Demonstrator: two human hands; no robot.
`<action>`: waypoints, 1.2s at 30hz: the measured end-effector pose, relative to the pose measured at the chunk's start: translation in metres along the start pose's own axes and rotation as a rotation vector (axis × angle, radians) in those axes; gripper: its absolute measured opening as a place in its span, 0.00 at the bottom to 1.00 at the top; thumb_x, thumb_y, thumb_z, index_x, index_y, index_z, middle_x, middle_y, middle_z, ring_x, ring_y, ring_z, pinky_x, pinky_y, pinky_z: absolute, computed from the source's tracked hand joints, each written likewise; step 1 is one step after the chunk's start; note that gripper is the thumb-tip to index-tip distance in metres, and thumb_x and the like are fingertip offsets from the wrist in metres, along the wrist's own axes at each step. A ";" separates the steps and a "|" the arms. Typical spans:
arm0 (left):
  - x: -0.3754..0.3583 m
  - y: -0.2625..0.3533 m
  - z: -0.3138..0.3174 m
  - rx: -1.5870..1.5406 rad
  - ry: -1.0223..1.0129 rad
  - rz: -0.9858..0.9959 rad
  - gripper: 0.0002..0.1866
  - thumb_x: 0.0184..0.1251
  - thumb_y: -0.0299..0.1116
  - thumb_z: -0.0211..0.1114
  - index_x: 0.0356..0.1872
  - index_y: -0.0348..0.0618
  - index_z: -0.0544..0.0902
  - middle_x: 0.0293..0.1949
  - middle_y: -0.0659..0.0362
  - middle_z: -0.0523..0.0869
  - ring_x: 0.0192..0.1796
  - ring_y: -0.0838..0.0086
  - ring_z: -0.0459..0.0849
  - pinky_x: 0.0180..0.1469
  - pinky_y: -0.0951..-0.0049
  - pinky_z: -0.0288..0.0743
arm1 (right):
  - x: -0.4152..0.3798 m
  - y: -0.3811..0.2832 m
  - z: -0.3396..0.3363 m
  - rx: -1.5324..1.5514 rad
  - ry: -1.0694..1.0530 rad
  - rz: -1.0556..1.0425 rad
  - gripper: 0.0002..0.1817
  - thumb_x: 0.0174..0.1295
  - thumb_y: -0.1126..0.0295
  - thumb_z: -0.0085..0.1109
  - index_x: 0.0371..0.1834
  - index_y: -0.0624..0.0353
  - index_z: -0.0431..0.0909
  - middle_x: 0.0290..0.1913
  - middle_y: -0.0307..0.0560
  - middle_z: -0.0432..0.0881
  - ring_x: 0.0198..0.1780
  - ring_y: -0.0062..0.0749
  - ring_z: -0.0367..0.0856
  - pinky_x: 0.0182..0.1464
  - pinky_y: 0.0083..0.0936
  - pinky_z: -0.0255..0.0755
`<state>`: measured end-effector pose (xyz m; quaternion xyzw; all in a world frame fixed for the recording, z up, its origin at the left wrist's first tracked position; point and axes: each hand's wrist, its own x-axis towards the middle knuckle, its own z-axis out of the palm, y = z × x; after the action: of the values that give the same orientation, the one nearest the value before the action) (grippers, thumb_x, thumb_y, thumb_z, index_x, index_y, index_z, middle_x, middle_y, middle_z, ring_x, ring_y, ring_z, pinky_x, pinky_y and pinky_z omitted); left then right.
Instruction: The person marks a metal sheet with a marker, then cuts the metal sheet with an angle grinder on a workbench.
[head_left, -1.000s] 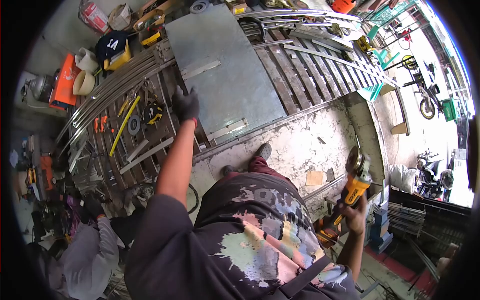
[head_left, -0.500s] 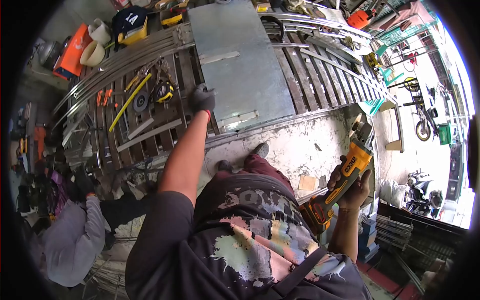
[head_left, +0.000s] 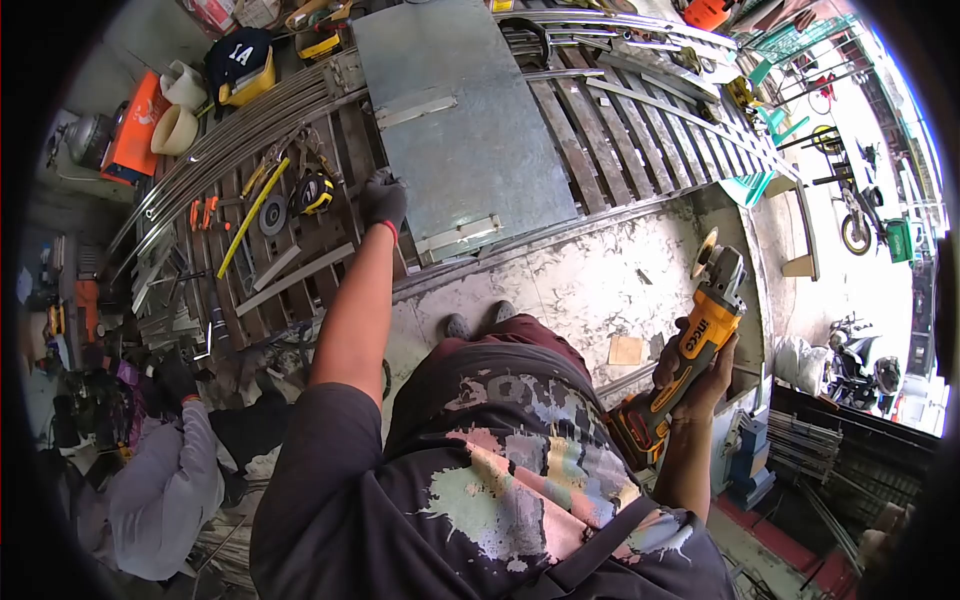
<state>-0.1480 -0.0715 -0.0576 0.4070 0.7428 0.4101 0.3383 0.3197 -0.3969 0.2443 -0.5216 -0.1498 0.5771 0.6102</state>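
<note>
In my right hand (head_left: 700, 375) is a yellow and black cordless angle grinder (head_left: 707, 325), its disc end pointing up and away from me. My left hand (head_left: 384, 200), in a dark glove, is closed with its fingers curled at the left edge of a flat grey metal sheet (head_left: 480, 130). Whatever it may hold is hidden. Two pale strips, an upper strip (head_left: 418, 111) and a lower strip (head_left: 458, 235), lie across the sheet. The sheet rests on a slatted table (head_left: 575, 135).
Left of the sheet lie a tape measure (head_left: 312, 191), a grinding disc (head_left: 272, 214), a yellow bar (head_left: 254, 218) and long metal tubes (head_left: 260, 112). A person in a grey top (head_left: 165, 495) works at the lower left. A cardboard piece (head_left: 625, 350) lies on the floor.
The view has shifted slightly, so the table and sheet appear further left. My feet have come closer together. Both hands keep nearly the same pose, the grinder still in my right.
</note>
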 end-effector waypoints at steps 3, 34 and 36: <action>-0.006 -0.010 0.002 -0.030 0.033 0.058 0.25 0.70 0.32 0.78 0.68 0.40 0.91 0.51 0.57 0.99 0.51 0.72 0.96 0.59 0.66 0.87 | 0.014 -0.005 -0.014 0.073 -0.101 0.051 0.56 0.79 0.15 0.37 0.66 0.67 0.79 0.27 0.50 0.77 0.18 0.36 0.75 0.20 0.32 0.73; -0.039 0.068 0.053 0.823 -0.408 0.971 0.49 0.69 0.66 0.71 0.88 0.54 0.74 0.88 0.50 0.68 0.91 0.45 0.60 0.91 0.37 0.47 | 0.183 0.039 0.058 -0.768 -0.119 0.408 0.22 0.92 0.48 0.54 0.65 0.57 0.76 0.36 0.40 0.84 0.24 0.22 0.82 0.25 0.23 0.80; -0.039 0.073 0.052 0.844 -0.427 0.946 0.48 0.70 0.65 0.70 0.87 0.53 0.75 0.89 0.50 0.68 0.91 0.44 0.60 0.90 0.36 0.47 | 0.185 0.048 0.064 -0.834 -0.162 0.358 0.21 0.90 0.51 0.59 0.67 0.57 0.74 0.37 0.39 0.83 0.25 0.21 0.82 0.26 0.23 0.80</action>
<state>-0.0636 -0.0638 -0.0088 0.8586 0.4977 0.0991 0.0734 0.2966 -0.2184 0.1539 -0.6935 -0.3240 0.6027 0.2253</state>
